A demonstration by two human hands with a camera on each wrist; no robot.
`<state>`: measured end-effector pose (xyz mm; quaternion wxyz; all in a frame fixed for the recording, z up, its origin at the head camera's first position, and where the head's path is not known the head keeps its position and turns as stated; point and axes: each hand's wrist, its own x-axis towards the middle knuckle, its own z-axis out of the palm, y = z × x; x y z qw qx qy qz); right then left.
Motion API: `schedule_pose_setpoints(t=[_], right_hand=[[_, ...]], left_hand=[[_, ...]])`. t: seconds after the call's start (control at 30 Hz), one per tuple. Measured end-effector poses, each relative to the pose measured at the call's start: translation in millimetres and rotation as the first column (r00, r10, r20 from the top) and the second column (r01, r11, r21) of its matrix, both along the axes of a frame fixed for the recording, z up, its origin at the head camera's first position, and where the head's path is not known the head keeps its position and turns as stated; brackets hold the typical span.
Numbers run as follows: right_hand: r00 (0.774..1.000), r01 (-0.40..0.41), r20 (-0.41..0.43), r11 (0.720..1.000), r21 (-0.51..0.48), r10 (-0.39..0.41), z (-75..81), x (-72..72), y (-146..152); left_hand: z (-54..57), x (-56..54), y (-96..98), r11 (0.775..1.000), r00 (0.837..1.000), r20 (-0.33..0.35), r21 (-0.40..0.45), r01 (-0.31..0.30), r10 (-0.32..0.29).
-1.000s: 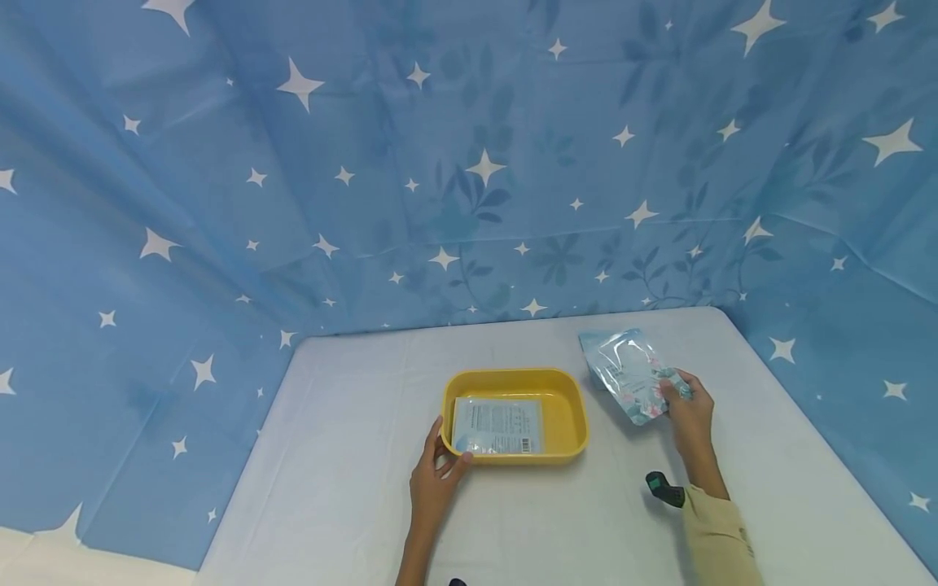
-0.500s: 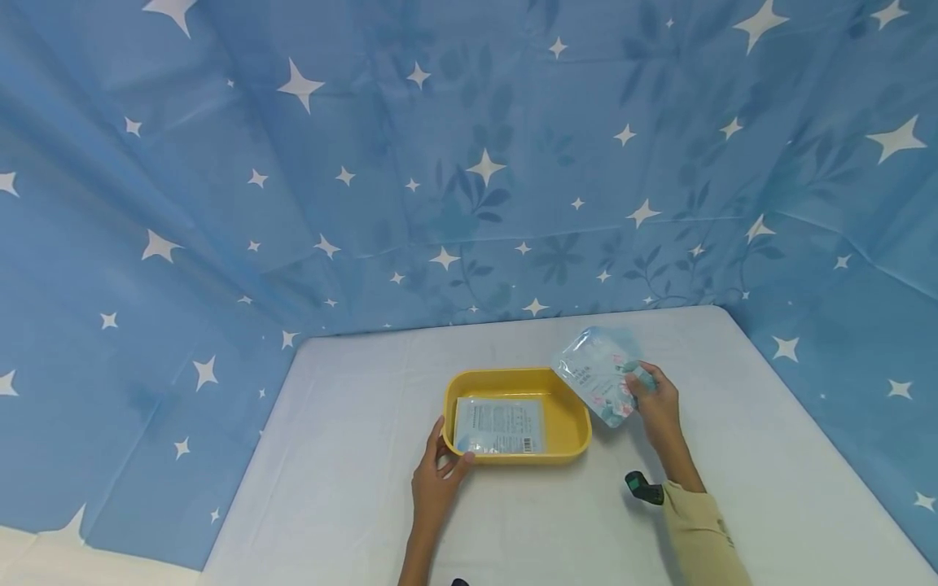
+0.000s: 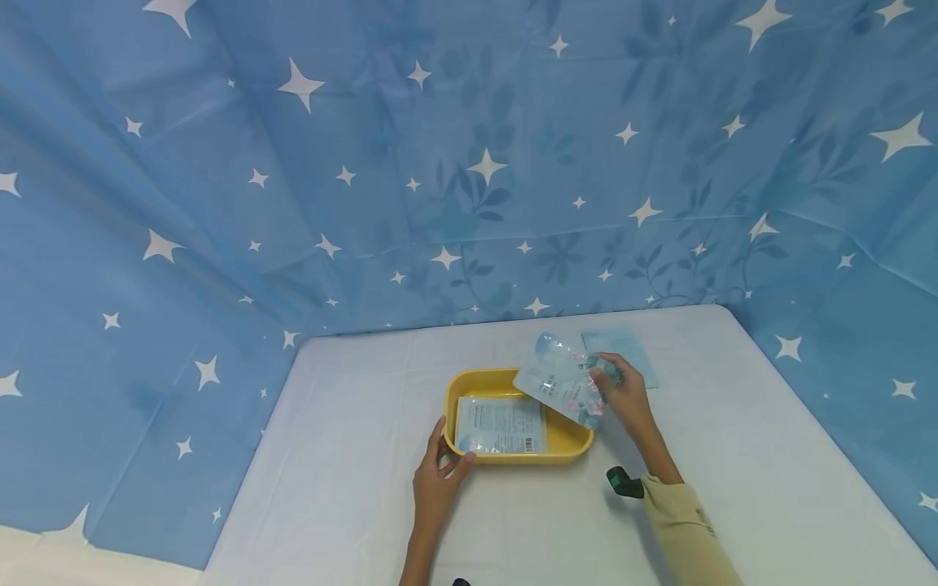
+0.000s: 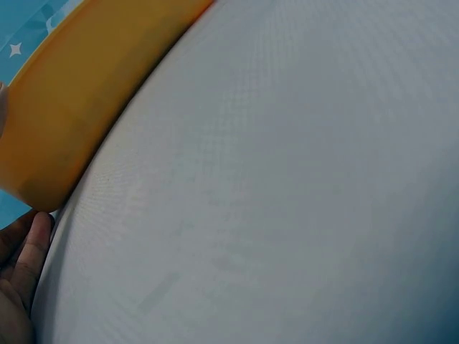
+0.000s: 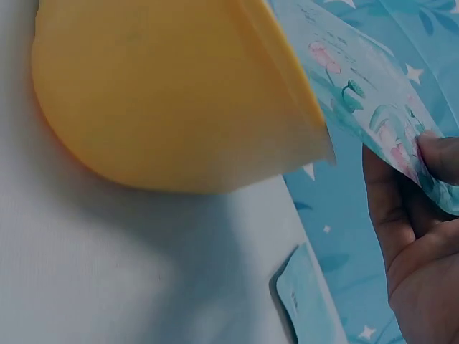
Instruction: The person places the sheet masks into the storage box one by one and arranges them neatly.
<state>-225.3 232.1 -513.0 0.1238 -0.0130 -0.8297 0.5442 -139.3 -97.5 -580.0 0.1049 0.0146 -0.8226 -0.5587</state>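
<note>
A yellow plastic tray [image 3: 513, 460] stands on the table, with a light blue sachet [image 3: 501, 425] lying flat inside it, its printed text side up. My left hand [image 3: 436, 488] holds the tray's front left corner, thumb at the front rim and fingers along the left side. Between thumb and fingers, my right hand [image 3: 624, 391] pinches the edge of a second sachet [image 3: 560, 378], pale blue with pink flowers. That sachet is tilted above the right part of the tray. In the right wrist view the flowered sachet [image 5: 373, 93] shows beyond the tray wall [image 5: 165, 93].
Another light blue sachet [image 3: 626, 352] lies flat on the white-covered table [image 3: 352, 456], behind my right hand. A blue curtain [image 3: 366, 203] with white stars hangs behind the table and along both sides. A dark wrist camera [image 3: 624, 483] sits by my right sleeve.
My right hand has carried the flowered sachet leftward, from beside the tray to above its right part. The sachet lying behind it has come into fuller view. My left hand stays at the tray.
</note>
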Motion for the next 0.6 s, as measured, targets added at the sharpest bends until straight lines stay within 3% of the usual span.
schedule_pose_setpoints(t=[0.23, 0.43, 0.6], right_hand=[[0.989, -0.082, -0.116, 0.989, 0.122, 0.096, 8.1, -0.8, -22], [0.977, -0.185, -0.093, 0.980, 0.077, 0.192, 7.7, -3.2, -31], [0.972, -0.221, -0.061, 0.973, 0.070, 0.225, 7.7, -3.4, -37]], left_hand=[[-0.7, -0.2, -1.1, 1.000, 1.000, -0.003, 0.000, 0.002, -0.002], [1.1, -0.4, -0.5, 1.000, 1.000, -0.015, 0.002, 0.004, -0.004], [1.9, -0.3, -0.9, 1.000, 1.000, -0.010, 0.004, 0.009, -0.009]])
